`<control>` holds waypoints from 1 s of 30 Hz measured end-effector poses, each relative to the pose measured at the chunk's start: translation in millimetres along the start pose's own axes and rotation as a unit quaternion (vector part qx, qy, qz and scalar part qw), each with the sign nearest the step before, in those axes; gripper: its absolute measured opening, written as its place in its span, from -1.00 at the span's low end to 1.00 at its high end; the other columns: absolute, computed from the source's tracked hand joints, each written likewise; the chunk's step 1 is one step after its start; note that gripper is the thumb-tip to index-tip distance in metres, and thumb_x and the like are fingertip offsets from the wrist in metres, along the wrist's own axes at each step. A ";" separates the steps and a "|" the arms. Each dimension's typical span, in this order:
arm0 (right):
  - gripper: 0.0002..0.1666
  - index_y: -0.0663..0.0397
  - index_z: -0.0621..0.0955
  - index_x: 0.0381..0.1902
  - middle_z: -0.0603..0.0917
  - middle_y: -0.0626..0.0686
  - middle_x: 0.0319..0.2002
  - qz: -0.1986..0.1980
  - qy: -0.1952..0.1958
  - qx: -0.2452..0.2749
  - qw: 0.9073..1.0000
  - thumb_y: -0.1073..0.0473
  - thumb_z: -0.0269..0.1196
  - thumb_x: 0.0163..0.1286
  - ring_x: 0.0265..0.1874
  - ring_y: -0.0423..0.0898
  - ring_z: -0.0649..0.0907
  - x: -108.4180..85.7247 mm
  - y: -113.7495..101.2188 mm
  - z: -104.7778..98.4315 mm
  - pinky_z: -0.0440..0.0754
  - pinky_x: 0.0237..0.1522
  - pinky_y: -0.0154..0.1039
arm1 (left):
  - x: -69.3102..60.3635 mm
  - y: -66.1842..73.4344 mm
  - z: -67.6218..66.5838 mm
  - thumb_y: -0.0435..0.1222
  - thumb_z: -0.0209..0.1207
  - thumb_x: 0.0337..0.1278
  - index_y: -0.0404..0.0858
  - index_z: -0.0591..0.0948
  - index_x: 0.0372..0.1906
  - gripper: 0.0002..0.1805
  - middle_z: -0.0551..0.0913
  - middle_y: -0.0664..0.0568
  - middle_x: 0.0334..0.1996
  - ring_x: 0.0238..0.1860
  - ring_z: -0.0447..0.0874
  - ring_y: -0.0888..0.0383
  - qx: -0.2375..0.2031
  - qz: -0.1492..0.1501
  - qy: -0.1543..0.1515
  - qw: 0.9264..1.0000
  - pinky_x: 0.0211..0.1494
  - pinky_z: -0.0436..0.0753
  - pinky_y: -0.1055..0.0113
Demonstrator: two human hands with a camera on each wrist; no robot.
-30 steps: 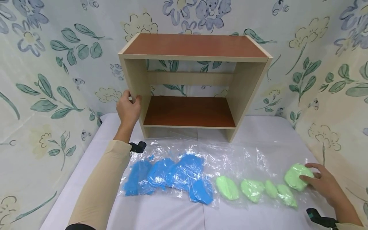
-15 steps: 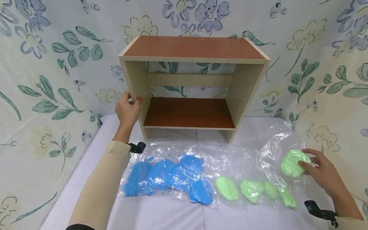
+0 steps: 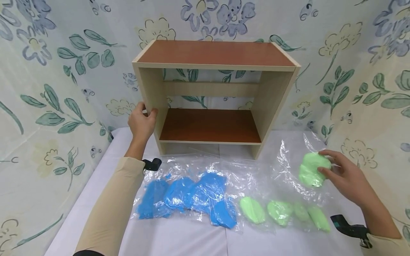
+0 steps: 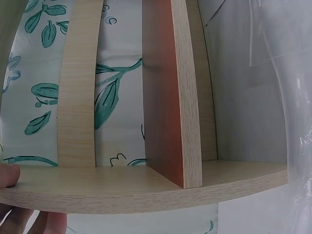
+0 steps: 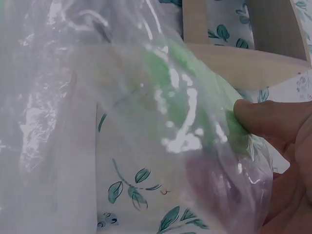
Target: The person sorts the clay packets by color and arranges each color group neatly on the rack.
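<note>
A small wooden shelf (image 3: 214,55) with reddish-brown boards stands at the back of the table. My left hand (image 3: 141,122) grips the edge of its left side panel; in the left wrist view the thumb lies on the panel's inner face and the fingers are outside. At the right, my right hand (image 3: 346,177) pinches a pale green, clay-like lump (image 3: 310,170) between thumb and fingers, lifted with clear plastic (image 5: 190,141) around it. Several other green lumps (image 3: 252,209) lie under the plastic on the table, nearest to the viewer.
Several blue clay-like lumps (image 3: 205,192) lie under clear plastic in front of the shelf. A white cloth (image 3: 179,236) covers the table. Flower-printed fabric (image 3: 80,106) hangs behind and at both sides.
My right hand has lifted the green lump and moved it up and left, pulling the plastic up with it. My left hand keeps its grip on the shelf panel.
</note>
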State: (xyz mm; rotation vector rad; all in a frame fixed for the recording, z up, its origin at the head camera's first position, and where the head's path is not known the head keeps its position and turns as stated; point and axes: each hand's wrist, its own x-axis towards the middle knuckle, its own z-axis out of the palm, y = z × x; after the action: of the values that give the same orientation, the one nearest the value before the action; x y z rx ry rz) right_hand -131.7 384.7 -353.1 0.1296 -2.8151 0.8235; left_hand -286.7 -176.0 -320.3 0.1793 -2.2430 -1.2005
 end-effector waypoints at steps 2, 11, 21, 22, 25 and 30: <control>-0.36 0.12 0.33 0.39 0.42 0.52 0.27 -0.020 0.004 -0.005 1.000 0.17 0.25 0.41 0.07 0.64 0.48 1.6 -9.6 -0.7 0.52 -0.26 -0.67 | 0.1 -0.8 -0.4 -0.15 0.15 0.34 -0.22 0.54 0.17 -0.61 0.65 -0.11 0.17 0.14 0.70 -0.11 -0.002 -0.001 -0.002 1.000 0.11 0.71 0.01; -0.42 -0.02 0.50 0.26 0.42 -0.53 0.07 -0.164 0.048 -0.014 0.985 0.29 0.34 0.29 -0.20 -0.62 0.38 10.6 -62.4 8.6 0.27 -0.19 -0.75 | 2.3 -3.5 -1.8 -0.14 0.14 0.34 -0.21 0.54 0.18 -0.60 0.65 -0.11 0.18 0.15 0.70 -0.10 -0.001 -0.001 0.000 1.000 0.12 0.71 0.02; -0.30 0.00 0.57 0.19 0.70 0.02 0.06 -0.297 0.034 -0.028 0.954 0.44 0.44 0.06 -0.30 -0.37 0.60 33.2 -123.3 18.5 0.48 -0.20 -0.65 | 1.9 -2.8 -1.5 -0.14 0.15 0.33 -0.22 0.55 0.15 -0.61 0.67 -0.12 0.15 0.10 0.73 -0.11 0.005 0.007 0.003 1.000 0.08 0.72 0.02; -0.31 0.00 0.57 0.19 0.70 0.02 0.06 -0.302 0.034 -0.029 0.952 0.44 0.44 0.06 -0.28 -0.36 0.61 35.0 -127.0 19.2 0.49 -0.20 -0.65 | 1.6 -2.6 -1.5 -0.14 0.16 0.32 -0.23 0.55 0.15 -0.61 0.67 -0.13 0.15 0.10 0.73 -0.11 0.006 0.007 0.003 1.000 0.08 0.72 0.02; -0.32 0.00 0.57 0.18 0.70 0.02 0.06 -0.317 0.032 -0.031 0.947 0.44 0.43 0.07 -0.32 -0.33 0.61 40.3 -137.5 20.3 0.52 -0.22 -0.62 | 1.1 -1.8 -1.4 -0.15 0.16 0.31 -0.24 0.56 0.13 -0.62 0.67 -0.13 0.14 0.09 0.73 -0.12 0.005 0.009 0.003 1.000 0.07 0.72 0.01; -0.34 0.00 0.57 0.19 0.70 0.03 0.06 -0.331 0.021 -0.036 0.943 0.45 0.41 0.11 -0.31 -0.27 0.63 47.3 -156.5 20.6 0.60 -0.24 -0.53 | 0.9 -0.7 -1.4 -0.15 0.16 0.32 -0.24 0.56 0.14 -0.62 0.67 -0.13 0.15 0.10 0.72 -0.10 0.008 0.011 0.004 1.000 0.08 0.72 0.03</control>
State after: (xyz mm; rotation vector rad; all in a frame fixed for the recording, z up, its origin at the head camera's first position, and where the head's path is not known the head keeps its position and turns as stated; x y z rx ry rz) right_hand -159.3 240.8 -277.8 0.9663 -2.4808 0.5427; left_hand -286.8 -177.8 -319.9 0.1658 -2.2433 -1.1691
